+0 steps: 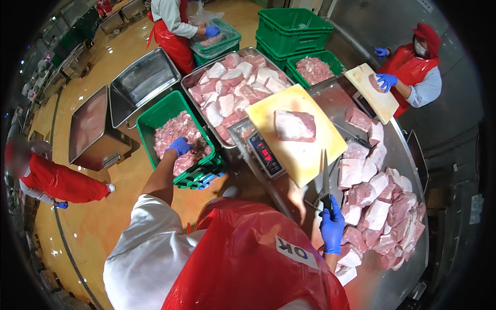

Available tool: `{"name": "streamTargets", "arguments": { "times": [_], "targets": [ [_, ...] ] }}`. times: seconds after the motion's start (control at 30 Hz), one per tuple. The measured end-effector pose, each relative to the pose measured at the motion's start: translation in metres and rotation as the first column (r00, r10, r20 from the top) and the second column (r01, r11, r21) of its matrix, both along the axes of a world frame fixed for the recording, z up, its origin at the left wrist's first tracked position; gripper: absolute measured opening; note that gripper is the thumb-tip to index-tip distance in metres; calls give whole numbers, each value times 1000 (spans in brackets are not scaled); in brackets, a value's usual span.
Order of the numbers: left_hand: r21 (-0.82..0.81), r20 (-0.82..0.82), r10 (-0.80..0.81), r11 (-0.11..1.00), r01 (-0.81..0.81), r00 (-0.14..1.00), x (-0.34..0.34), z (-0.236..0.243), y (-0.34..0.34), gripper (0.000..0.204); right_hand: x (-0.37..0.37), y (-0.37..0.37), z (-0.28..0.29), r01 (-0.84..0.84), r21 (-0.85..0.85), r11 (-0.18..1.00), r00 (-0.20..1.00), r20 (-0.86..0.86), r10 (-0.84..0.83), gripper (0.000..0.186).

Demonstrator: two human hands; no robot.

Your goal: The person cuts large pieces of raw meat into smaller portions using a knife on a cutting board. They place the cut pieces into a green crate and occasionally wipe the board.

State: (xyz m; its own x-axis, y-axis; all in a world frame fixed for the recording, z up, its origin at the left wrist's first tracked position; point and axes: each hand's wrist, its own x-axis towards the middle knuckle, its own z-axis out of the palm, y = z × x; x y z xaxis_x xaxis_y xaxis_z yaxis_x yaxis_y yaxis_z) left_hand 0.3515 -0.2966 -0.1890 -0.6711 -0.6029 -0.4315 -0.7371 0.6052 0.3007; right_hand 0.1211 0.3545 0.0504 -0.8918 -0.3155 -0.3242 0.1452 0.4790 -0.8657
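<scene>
My left hand (pixel 180 146), in a blue glove, reaches into a green crate (pixel 146 120) and touches the pink meat trimmings (pixel 178 126) there. Its fingertips are partly hidden, so any grip does not show. On the right, my gloved right hand (pixel 332 227) is closed round the black handle of a knife (pixel 324 175), its blade pointing away from me beside a yellowed cutting board (pixel 262 114). A slab of meat with a pale fat layer (pixel 294 125) lies on that board. Under the board sits a scale with a lit red display (pixel 264 155).
Meat blocks (pixel 382 206) are heaped on the steel table (pixel 380 276) at right. A steel bin (pixel 194 77) of large pieces stands beyond the crate. Stacked green crates (pixel 294 28) are at the back. Co-workers (pixel 413 72) stand at right, at the back and at left.
</scene>
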Motion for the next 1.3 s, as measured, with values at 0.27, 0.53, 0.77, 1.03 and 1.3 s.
{"name": "streamTargets", "arguments": {
  "times": [0.27,0.53,0.77,1.03,1.3],
  "targets": [
    [29,-69,6,1000,-4,998,-47,47,16,69,-9,-6,-26,-62,-23,998,991,-117,59,51],
    [-99,-388,-7,995,-34,921,-112,79,76,48,-10,3,-71,-51,-103,993,991,-127,38,49],
    [17,-827,-17,998,56,561,-225,122,184,34,-14,-14,-53,39,-168,985,996,80,-25,49],
    [182,-658,143,983,-29,739,-299,128,262,71,-98,-54,-69,-247,101,964,944,-198,263,45],
    [219,-781,-55,909,354,623,-334,93,209,59,-79,-62,-54,-286,113,952,943,-144,300,46]
  ]
}}
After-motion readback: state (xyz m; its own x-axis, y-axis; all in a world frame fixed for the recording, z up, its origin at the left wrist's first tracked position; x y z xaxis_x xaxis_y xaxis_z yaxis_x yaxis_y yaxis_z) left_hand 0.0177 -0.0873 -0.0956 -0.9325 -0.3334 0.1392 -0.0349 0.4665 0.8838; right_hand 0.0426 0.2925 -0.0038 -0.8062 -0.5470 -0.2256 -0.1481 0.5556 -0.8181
